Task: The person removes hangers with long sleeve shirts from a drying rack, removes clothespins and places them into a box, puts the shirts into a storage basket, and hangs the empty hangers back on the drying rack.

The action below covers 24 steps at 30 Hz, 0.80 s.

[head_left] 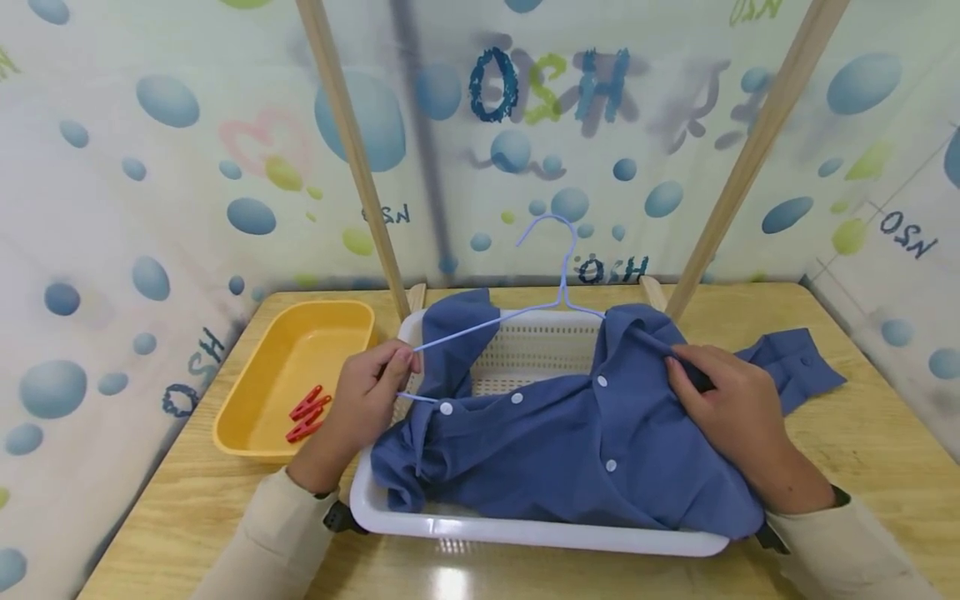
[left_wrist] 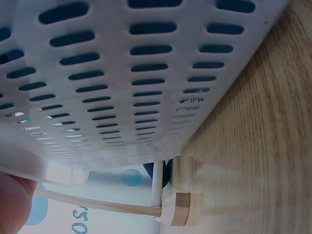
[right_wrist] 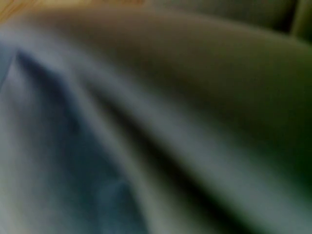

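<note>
A blue buttoned shirt (head_left: 525, 450) lies over a white slotted basket (head_left: 540, 533), one sleeve spilling past the basket's right side. Through its collar area runs a thin light-blue wire hanger (head_left: 564, 258), hook upward. My left hand (head_left: 371, 392) pinches the hanger's left arm between thumb and fingers, outside the shirt. My right hand (head_left: 731, 408) grips the shirt's shoulder cloth, where the hanger's right arm goes hidden under the fabric. In the left wrist view the slotted basket wall (left_wrist: 146, 92) fills most of the frame. Blurred blue cloth (right_wrist: 63, 146) fills part of the right wrist view.
A yellow tray (head_left: 262, 375) with red clothespins (head_left: 306, 412) stands left of the basket on the wooden table (head_left: 862, 450). Two wooden poles (head_left: 352, 150) rise behind the basket, in front of a patterned wall covering.
</note>
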Tool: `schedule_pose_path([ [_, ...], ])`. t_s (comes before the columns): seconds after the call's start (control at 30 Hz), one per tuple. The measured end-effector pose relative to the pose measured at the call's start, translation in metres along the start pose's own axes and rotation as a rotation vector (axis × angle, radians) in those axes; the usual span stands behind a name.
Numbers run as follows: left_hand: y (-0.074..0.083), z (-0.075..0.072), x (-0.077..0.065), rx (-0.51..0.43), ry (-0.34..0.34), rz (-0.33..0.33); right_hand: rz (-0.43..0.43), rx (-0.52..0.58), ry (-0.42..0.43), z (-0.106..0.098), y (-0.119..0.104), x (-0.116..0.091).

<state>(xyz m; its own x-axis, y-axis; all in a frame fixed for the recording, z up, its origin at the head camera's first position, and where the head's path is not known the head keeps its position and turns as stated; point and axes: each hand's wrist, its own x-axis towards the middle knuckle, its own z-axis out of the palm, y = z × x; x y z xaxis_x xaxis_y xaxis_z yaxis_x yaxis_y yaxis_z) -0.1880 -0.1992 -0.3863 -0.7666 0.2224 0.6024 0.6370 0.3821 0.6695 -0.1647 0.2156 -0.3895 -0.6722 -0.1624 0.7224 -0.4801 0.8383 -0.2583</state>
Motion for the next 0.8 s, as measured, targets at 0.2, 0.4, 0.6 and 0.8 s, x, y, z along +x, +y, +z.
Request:
schedule_pose_path([
  [0.2, -0.002, 0.002, -0.001, -0.049, 0.029, 0.001, -0.002, -0.003, -0.011, 0.0, 0.001, -0.001],
  [0.4, -0.001, 0.0, 0.0, -0.083, 0.048, -0.051, 0.001, -0.01, -0.045, -0.001, -0.001, 0.0],
  [0.6, 0.002, -0.005, -0.001, -0.078, 0.044, -0.111, 0.003, -0.011, -0.082, -0.002, -0.003, 0.0],
  [0.8, 0.006, -0.01, 0.001, -0.065, 0.047, -0.13, -0.003, -0.033, -0.106, -0.004, -0.003, 0.001],
])
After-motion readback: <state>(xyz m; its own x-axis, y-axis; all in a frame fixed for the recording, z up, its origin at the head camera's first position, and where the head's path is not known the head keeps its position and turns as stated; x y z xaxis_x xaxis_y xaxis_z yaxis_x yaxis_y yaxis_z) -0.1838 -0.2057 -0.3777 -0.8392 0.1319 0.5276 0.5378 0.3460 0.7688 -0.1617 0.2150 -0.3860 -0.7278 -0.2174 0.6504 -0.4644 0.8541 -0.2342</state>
